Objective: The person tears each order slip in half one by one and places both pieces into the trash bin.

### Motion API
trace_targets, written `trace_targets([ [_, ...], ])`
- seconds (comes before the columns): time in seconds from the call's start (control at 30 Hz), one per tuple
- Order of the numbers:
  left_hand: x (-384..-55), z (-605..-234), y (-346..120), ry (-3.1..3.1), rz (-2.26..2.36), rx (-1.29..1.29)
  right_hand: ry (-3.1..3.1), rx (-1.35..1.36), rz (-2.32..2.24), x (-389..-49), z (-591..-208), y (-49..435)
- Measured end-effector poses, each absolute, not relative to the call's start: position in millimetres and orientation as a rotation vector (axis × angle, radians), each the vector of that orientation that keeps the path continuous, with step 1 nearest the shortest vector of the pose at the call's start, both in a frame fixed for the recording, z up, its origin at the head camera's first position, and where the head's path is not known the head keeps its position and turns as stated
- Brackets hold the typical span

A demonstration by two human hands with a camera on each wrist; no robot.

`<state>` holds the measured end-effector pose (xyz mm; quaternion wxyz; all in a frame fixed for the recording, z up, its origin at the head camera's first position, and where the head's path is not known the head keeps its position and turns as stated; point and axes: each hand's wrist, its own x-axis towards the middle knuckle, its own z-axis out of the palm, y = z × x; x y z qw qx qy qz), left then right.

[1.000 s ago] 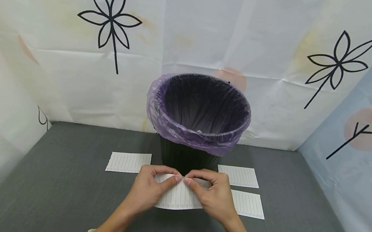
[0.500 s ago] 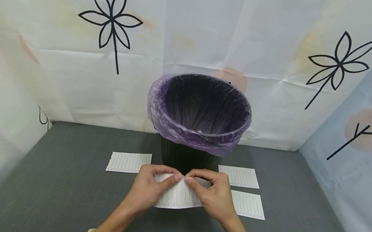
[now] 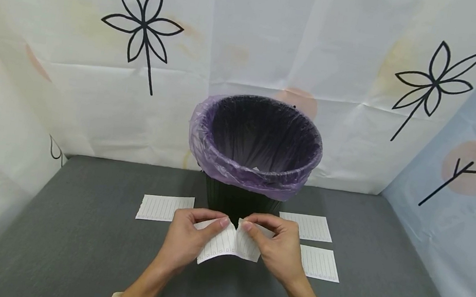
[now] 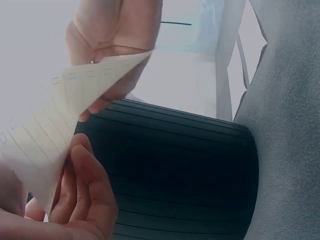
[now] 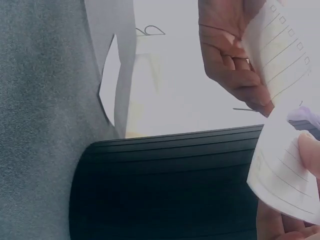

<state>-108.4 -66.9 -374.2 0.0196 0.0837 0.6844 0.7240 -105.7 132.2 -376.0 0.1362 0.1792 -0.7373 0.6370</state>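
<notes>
A lined paper slip [image 3: 223, 242] with a row of small printed boxes hangs between both hands, in front of the bin. It has a tear running down from the middle of its top edge, and its lower part still joins the halves. My left hand [image 3: 187, 235] pinches the left half between thumb and fingers; my right hand [image 3: 279, 245] pinches the right half likewise. In the left wrist view the slip [image 4: 50, 125] bends in a curve. The right wrist view has the torn piece [image 5: 282, 165] near the thumb.
Behind the hands stands a dark ribbed bin [image 3: 232, 199] lined with a purple bag [image 3: 252, 179]. One paper slip [image 3: 165, 208] lies left of it, two more slips [image 3: 306, 226] to the right. A small white scrap [image 3: 256, 168] shows inside the bin. Printed cloth walls surround the grey table [image 3: 79, 228].
The hands have drawn slightly apart at the top. A tear has opened in the slip's top edge, and its lower edge has lifted and bent.
</notes>
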Motion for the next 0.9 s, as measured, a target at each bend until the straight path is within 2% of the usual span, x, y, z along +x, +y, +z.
trace_targets([
  [0.63,-119.0,-373.3,-77.1,2.228,2.501,0.050,-1.864,0.545,1.811,-100.9,-358.2,142.5],
  [0.9,-114.5,-364.8,-83.1,2.289,2.512,0.054,-1.853,0.616,1.800,-95.7,-352.2,147.0],
])
